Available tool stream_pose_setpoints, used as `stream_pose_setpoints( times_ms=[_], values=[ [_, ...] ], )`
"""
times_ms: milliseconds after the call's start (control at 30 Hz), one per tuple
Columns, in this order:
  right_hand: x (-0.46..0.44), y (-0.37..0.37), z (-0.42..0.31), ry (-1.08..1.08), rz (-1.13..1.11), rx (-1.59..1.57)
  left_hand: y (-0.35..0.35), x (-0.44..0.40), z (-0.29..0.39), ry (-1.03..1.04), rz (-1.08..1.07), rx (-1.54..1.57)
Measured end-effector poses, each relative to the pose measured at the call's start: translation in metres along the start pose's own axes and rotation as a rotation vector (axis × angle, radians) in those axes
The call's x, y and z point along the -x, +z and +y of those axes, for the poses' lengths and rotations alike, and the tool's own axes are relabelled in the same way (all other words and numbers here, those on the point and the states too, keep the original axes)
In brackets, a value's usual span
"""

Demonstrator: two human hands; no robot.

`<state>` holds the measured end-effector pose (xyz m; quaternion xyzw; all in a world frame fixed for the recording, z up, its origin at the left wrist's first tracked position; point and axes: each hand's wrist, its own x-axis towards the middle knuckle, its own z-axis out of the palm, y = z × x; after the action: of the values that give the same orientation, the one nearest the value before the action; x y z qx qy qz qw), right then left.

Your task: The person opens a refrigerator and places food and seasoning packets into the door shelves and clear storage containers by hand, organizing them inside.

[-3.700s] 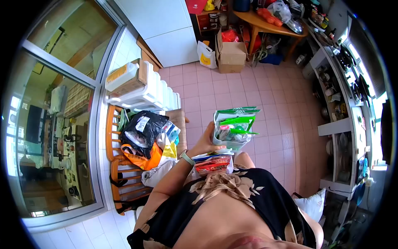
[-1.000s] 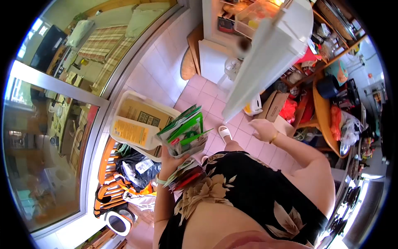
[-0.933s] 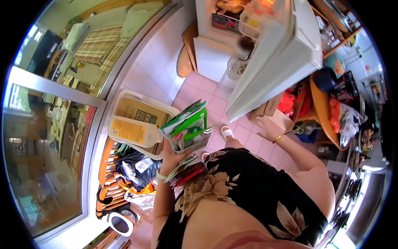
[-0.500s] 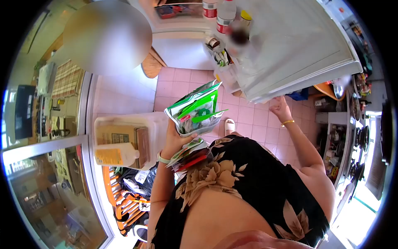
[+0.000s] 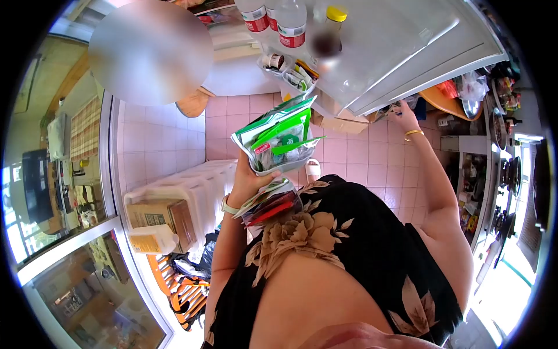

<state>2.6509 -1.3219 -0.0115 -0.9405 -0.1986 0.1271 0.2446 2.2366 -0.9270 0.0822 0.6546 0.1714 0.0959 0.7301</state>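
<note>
My left hand (image 5: pixel 251 181) grips a pale container (image 5: pixel 264 168) filled with upright green and white packets (image 5: pixel 285 132). Beneath that hand, against the forearm and the flowered dress, rests a stack of flat packets (image 5: pixel 272 206), one of them red. Out to the right, my right hand (image 5: pixel 403 116) is near the lower edge of the open fridge door (image 5: pixel 401 52); its fingers look partly spread, with nothing seen in them. Door shelves hold bottles with red labels (image 5: pixel 291 23), a yellow-capped jar (image 5: pixel 335 22) and tubs of small packets (image 5: pixel 299 75).
White plastic crates (image 5: pixel 203 186) at the left carry a cardboard box (image 5: pixel 168 215) and a jug (image 5: pixel 154 239). A wooden chair (image 5: pixel 174 291) stands below them. Behind the door are a cardboard box (image 5: pixel 343 124) and a wooden table (image 5: pixel 447 104). Shelves (image 5: pixel 469 186) line the right side.
The fridge, closed in the oldest frame, now has its door open. My view has turned and moved closer to the door shelves. My right hand has come up beside the door edge; my left still holds the container.
</note>
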Motion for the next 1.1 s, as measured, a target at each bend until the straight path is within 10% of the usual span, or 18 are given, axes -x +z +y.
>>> stream_pose_setpoints(
  times_ms=[333,667,1100],
  values=[
    [0.168,0.010,-0.264,-0.598,-0.137,-0.267,-0.008,-0.054,0.009,-0.026,-0.314,0.064],
    [0.202,0.073,-0.299,-0.636,0.311,-0.280,-0.045,-0.064,0.020,-0.012,-0.453,-0.034],
    [0.200,0.069,-0.324,-0.690,0.208,-0.140,-0.060,-0.072,0.021,0.071,-0.530,-0.010]
  ],
)
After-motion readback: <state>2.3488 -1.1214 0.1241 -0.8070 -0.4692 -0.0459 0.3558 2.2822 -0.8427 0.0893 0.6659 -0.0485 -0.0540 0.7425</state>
